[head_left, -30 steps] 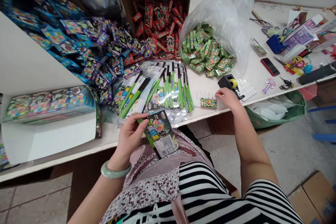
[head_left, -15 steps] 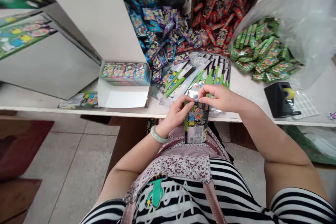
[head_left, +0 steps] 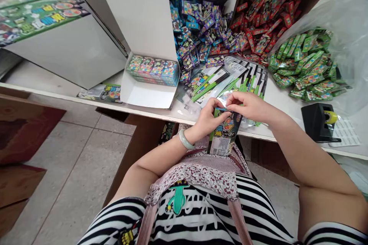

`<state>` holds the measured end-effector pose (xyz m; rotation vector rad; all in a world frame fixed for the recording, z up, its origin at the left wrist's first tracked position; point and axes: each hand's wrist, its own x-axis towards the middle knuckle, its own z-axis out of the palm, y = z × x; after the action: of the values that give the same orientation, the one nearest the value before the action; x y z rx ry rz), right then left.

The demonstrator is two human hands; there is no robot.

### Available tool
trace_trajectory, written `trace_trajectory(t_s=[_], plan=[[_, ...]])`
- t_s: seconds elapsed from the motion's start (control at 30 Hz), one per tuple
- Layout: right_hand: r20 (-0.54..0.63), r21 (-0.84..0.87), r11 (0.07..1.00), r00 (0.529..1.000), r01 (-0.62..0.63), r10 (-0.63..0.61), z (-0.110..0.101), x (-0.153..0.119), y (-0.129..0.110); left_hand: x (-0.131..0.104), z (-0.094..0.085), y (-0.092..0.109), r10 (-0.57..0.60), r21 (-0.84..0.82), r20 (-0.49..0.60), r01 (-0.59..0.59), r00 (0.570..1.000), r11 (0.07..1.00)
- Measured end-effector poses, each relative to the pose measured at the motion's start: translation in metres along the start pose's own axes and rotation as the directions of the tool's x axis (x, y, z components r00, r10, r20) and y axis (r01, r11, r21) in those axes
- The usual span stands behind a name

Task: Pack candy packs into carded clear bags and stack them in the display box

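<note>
Watching from my end, I saw that the right hand [head_left: 248, 107], out by the tape dispenser [head_left: 317, 122] a second earlier, had met the left hand [head_left: 211, 118] at the top of the flat packet [head_left: 225, 132]. My view had also swung left, bringing in an open white box [head_left: 146, 93] more fully at ten o'clock.

The white worktable [head_left: 280, 103] ran across the middle. Purple packs [head_left: 204, 26] lay heaped at twelve, red packs [head_left: 261, 23] at two, and green packs [head_left: 310, 65] towards three in a clear bag [head_left: 350, 19]. A grey tiled floor [head_left: 86, 153] and cardboard boxes [head_left: 20, 191] showed at eight.

The packet sat just off centre towards four, over the apron [head_left: 201, 176], near the table's edge. It was black with a green border, bright lettering and a pale label low down. The left thumb and fingers pinched its upper corner; the right fingertips bent close at its top edge, gripping what, if anything, I could not tell.
</note>
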<state>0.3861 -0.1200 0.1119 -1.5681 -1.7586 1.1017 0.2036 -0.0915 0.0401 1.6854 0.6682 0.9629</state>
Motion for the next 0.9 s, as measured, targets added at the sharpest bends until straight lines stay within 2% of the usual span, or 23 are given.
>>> trace_trajectory(t_s=[0.07,0.1,0.2,0.27,0.33,0.37,0.43,0.5,0.53,0.57,0.63,0.7,0.8,0.9], plan=[[-0.007,0.127,0.989,0.997,-0.074,0.076,0.003,0.001,0.008,-0.003,0.001,-0.001,0.007,-0.031,-0.01,-0.007,1.0,0.999],[0.027,0.207,0.97,0.992,-0.125,0.122,0.005,0.001,0.011,-0.007,0.001,-0.001,-0.003,-0.059,0.005,0.004,1.0,0.998],[0.243,0.413,0.848,0.937,-0.333,0.249,0.007,0.0,0.017,-0.022,-0.004,0.001,-0.073,-0.154,0.16,0.098,0.984,0.983],[0.322,0.48,0.772,0.902,-0.416,0.286,0.004,-0.003,0.016,-0.033,-0.014,0.008,-0.08,-0.19,0.259,0.132,0.962,0.973],[0.296,0.496,0.772,0.913,-0.397,0.28,-0.001,-0.006,0.015,-0.041,-0.034,0.021,-0.053,-0.155,0.258,0.095,0.965,0.983],[0.257,0.487,0.795,0.929,-0.362,0.266,-0.005,-0.007,0.016,-0.042,-0.049,0.03,-0.03,-0.101,0.198,0.051,0.98,0.994],[0.147,0.439,0.852,0.958,-0.287,0.247,-0.011,-0.007,0.019,-0.035,-0.084,0.051,0.036,0.093,-0.004,-0.035,0.999,0.995],[0.023,0.375,0.898,0.971,-0.229,0.238,-0.015,-0.003,0.027,-0.018,-0.125,0.066,0.157,0.348,-0.236,-0.068,0.959,0.935],[-0.025,0.345,0.915,0.972,-0.211,0.233,-0.014,0.0,0.031,-0.006,-0.146,0.069,0.231,0.469,-0.305,-0.065,0.924,0.881],[-0.055,0.32,0.926,0.972,-0.199,0.228,-0.012,0.003,0.034,0.008,-0.165,0.068,0.293,0.574,-0.318,-0.064,0.902,0.817],[-0.062,0.283,0.941,0.976,-0.185,0.211,-0.005,0.009,0.039,0.037,-0.196,0.052,0.374,0.729,-0.195,-0.121,0.907,0.673],[-0.026,0.244,0.954,0.983,-0.172,0.184,0.004,0.013,0.041,0.062,-0.217,0.024,0.364,0.811,-0.032,-0.189,0.931,0.554],[0.022,0.177,0.975,0.991,-0.137,0.135,0.013,0.018,0.039,0.081,-0.23,-0.022,0.187,0.866,0.08,-0.161,0.979,0.473],[0.027,0.098,0.989,0.994,-0.107,0.104,0.008,0.026,0.039,0.076,-0.236,-0.047,0.055,0.866,0.155,-0.162,0.986,0.474]])
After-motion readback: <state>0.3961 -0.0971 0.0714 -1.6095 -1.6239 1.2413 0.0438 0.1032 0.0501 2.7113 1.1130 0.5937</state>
